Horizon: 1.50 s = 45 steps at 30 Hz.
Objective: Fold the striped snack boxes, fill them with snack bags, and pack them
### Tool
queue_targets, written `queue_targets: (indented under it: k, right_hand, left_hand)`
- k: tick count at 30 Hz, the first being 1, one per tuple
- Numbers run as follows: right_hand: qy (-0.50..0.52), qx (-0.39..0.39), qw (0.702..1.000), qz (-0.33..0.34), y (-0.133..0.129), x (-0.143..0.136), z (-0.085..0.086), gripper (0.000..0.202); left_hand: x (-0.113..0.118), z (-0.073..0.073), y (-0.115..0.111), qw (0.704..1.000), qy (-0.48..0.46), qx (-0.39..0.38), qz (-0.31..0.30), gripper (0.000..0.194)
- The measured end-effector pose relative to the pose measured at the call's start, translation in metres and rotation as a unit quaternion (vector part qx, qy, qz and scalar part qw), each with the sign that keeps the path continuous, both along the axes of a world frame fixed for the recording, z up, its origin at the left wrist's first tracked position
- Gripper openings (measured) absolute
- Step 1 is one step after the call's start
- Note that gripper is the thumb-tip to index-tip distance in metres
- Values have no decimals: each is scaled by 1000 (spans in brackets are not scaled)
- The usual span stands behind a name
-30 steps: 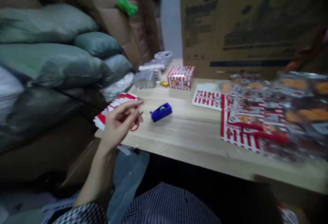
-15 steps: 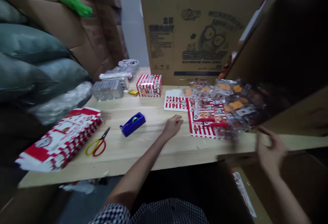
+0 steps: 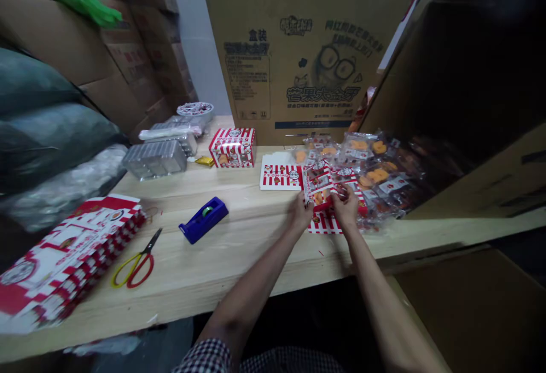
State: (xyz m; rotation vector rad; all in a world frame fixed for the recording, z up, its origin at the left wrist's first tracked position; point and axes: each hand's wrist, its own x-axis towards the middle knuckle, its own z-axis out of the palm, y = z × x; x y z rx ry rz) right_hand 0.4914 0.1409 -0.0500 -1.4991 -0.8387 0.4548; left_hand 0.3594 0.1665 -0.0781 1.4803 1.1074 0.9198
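Both hands are at a red-and-white striped snack box (image 3: 318, 184), which is tilted over other striped packaging on the table. My left hand (image 3: 302, 211) is closed on its near left edge. My right hand (image 3: 346, 204) grips its right side with bent fingers. Just left of the box lies a flat striped card (image 3: 279, 175). To the right spreads a heap of clear-wrapped snacks (image 3: 377, 177) with orange pieces inside.
An assembled striped box (image 3: 234, 148), plastic trays (image 3: 154, 160) and a bowl (image 3: 195, 110) stand farther back. A blue tape dispenser (image 3: 205, 219), scissors (image 3: 135, 259) and stacked flat cartons (image 3: 72, 253) lie left. Large cardboard boxes (image 3: 298, 49) rise behind; an open carton (image 3: 469, 299) sits below right.
My right hand has come up from below the table's right edge to the striped packaging. My left hand has moved right to meet it, and both now hold the box. The view has shifted.
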Motion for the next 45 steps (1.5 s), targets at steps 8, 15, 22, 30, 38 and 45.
queue_targets:
  k: [8,15,22,30,38,45]
  right_hand:
    - [79,85,992,55,-87,-76,15,53]
    - [-188,63,924,327,-189,-144,-40,46]
    - [-336,2,876,346,-165,-153,-46,78]
    - [-483,-176,756,404,-84,-190,-34,120]
    - [-343,-68,858,377,-145,-164,-2,114]
    - [-344,-85,856,377,-170,-154,10,107]
  left_hand:
    - [-203,22,-84,972,9,126,199,35]
    - [-372,23,-141,835,319,212,396,31]
    - [-428,-3,-142,792,501,35,346,38]
    - [-448,20,-109,783,520,-115,322,37]
    - [-414,53,-174,922,339,-99,158,27]
    - [-322,110,-215,921,385,43,-47,44]
